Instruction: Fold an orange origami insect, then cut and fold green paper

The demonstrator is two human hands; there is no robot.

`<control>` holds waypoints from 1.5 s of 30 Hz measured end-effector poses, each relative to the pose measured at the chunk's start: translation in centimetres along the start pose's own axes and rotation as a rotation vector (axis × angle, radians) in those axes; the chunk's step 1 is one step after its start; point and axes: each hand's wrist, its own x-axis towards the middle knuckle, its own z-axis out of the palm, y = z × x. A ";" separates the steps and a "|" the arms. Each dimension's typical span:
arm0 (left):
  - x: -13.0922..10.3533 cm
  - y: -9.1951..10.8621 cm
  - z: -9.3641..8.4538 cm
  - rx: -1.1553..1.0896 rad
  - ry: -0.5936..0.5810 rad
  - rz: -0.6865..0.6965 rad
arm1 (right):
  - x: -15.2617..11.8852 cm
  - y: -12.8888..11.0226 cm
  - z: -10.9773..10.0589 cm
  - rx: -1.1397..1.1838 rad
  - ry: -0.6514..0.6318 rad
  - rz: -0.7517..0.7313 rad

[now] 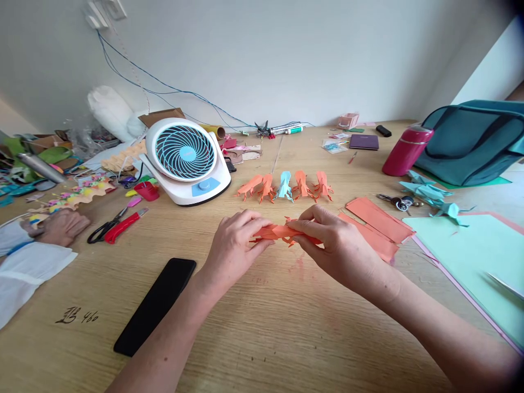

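Between my two hands is an orange origami insect (pixel 280 232), raised over the table. My left hand (pixel 241 240) pinches its left end between thumb and fingers. The right end is gripped by my right hand (pixel 327 237), whose fingers cover part of it. Just beyond, a row of folded paper insects stands on the table: several orange ones (pixel 303 185) and one light blue one (pixel 284 186). Orange paper strips (pixel 380 218) lie to the right of my right hand.
A white fan (pixel 188 164) stands back left, near scissors (pixel 110 224) and a red-handled knife (pixel 123 225). A black phone (pixel 155 305) lies by my left forearm. At right are a pink bottle (pixel 407 150), teal bag (pixel 470 142) and green paper (pixel 475 251). Another person's hand (pixel 61 226) rests far left.
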 end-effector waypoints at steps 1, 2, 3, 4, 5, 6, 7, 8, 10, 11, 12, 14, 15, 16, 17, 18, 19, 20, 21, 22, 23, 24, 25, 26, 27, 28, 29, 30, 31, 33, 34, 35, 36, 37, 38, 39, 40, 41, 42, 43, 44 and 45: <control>0.0 0.0 0.0 -0.007 0.015 0.000 | 0.0 0.0 0.1 -0.010 -0.001 0.003; 0.0 0.0 0.0 -0.017 0.026 0.001 | 0.0 0.1 0.1 -0.024 0.001 0.005; 0.0 -0.1 0.0 -0.027 0.033 0.000 | 0.0 0.1 0.1 -0.045 0.002 0.007; 0.0 -0.1 0.0 -0.036 0.037 -0.001 | 0.0 0.2 0.1 -0.069 0.003 0.008; 0.0 -0.1 0.0 -0.044 0.037 -0.001 | 0.0 0.2 0.1 -0.095 0.004 0.007; 0.0 -0.1 0.0 -0.049 0.034 -0.002 | 0.0 0.2 0.1 -0.120 0.005 0.005; 0.0 -0.1 0.0 -0.052 0.031 -0.003 | 0.0 0.2 0.1 -0.143 0.007 0.001; 0.0 -0.1 0.0 -0.053 0.029 -0.004 | 0.0 0.2 0.1 -0.164 0.008 -0.004; 0.0 -0.1 -0.1 -0.051 0.031 -0.006 | 0.0 0.2 0.1 -0.202 0.015 -0.015; 0.0 -0.1 -0.1 -0.046 0.031 -0.008 | 0.0 0.2 0.1 -0.218 0.018 -0.018; 0.0 -0.1 -0.1 -0.041 0.032 -0.009 | 0.0 0.1 0.1 -0.232 0.019 -0.020; 0.0 0.0 -0.1 -0.030 0.034 -0.005 | 0.0 0.1 0.0 -0.251 0.020 -0.023; 0.0 0.0 -0.1 -0.024 0.034 0.000 | 0.1 0.0 0.0 -0.259 0.021 -0.021; -0.1 0.0 -0.1 -0.017 0.036 0.005 | 0.1 0.0 -0.1 -0.267 0.019 -0.017; -0.1 0.0 -0.1 -0.009 0.042 0.011 | 0.1 -0.1 -0.1 -0.275 0.014 -0.012; -0.1 0.0 -0.1 0.000 0.047 0.017 | 0.1 -0.2 -0.2 -0.284 0.008 -0.007; -0.1 -0.1 0.0 0.009 0.053 0.022 | 0.1 -0.3 -0.2 -0.295 0.004 0.000; -0.2 -0.1 0.0 0.016 0.060 0.026 | 0.1 -0.3 -0.3 -0.305 -0.002 0.006; -0.2 -0.1 0.0 0.020 0.065 0.029 | 0.2 -0.4 -0.3 -0.315 -0.009 0.011; -0.2 -0.2 0.0 0.023 0.070 0.031 | 0.2 -0.4 -0.4 -0.324 -0.014 0.015; -0.2 -0.2 0.0 0.027 0.076 0.032 | 0.2 -0.4 -0.4 -0.334 -0.021 0.021; -0.2 -0.2 0.0 0.033 0.082 0.033 | 0.2 -0.4 -0.4 -0.343 -0.029 0.027; -0.2 -0.2 0.0 0.043 0.086 0.036 | 0.2 -0.5 -0.4 -0.353 -0.039 0.033; -0.2 -0.2 0.0 0.056 0.088 0.039 | 0.2 -0.5 -0.4 -0.364 -0.048 0.038; -0.1 -0.1 0.1 0.072 0.089 0.046 | 0.3 -0.5 -0.4 -0.375 -0.055 0.043; -0.1 -0.1 0.1 0.088 0.086 0.053 | 0.2 -0.5 -0.4 -0.384 -0.061 0.045; -0.1 0.0 0.1 0.102 0.083 0.062 | 0.2 -0.5 -0.4 -0.394 -0.066 0.045; -0.1 0.0 0.1 0.117 0.083 0.068 | 0.2 -0.5 -0.4 -0.403 -0.069 0.042; -0.2 0.1 0.1 0.135 0.085 0.073 | 0.1 -0.5 -0.4 -0.414 -0.072 0.037; -0.2 0.3 0.1 0.174 0.090 0.079 | 0.0 -0.5 -0.3 -0.446 -0.078 0.029; -0.2 0.4 0.1 0.194 0.092 0.080 | -0.1 -0.5 -0.2 -0.465 -0.078 0.028; -0.3 0.5 0.1 0.212 0.093 0.084 | -0.1 -0.5 -0.2 -0.482 -0.080 0.030; -0.3 0.6 0.1 0.224 0.094 0.086 | -0.2 -0.5 -0.1 -0.496 -0.083 0.034; -0.3 0.6 0.1 0.231 0.096 0.089 | -0.2 -0.6 -0.1 -0.506 -0.088 0.038; -0.3 0.7 0.1 0.235 0.099 0.092 | -0.3 -0.6 -0.1 -0.512 -0.092 0.041; -0.3 0.7 0.1 0.238 0.101 0.094 | -0.3 -0.7 0.0 -0.514 -0.096 0.042; -0.3 0.8 0.2 0.243 0.100 0.098 | -0.3 -0.8 0.0 -0.515 -0.100 0.040; -0.3 0.8 0.2 0.250 0.097 0.102 | -0.3 -0.9 0.0 -0.517 -0.101 0.036; -0.2 0.8 0.2 0.258 0.093 0.106 | -0.3 -1.0 -0.1 -0.520 -0.099 0.027; -0.2 0.9 0.3 0.267 0.089 0.111 | -0.3 -1.1 -0.1 -0.526 -0.094 0.015; -0.2 0.9 0.3 0.278 0.088 0.118 | -0.3 -1.2 -0.1 -0.533 -0.087 0.001; -0.2 0.9 0.3 0.288 0.091 0.125 | -0.3 -1.3 0.0 -0.540 -0.078 -0.014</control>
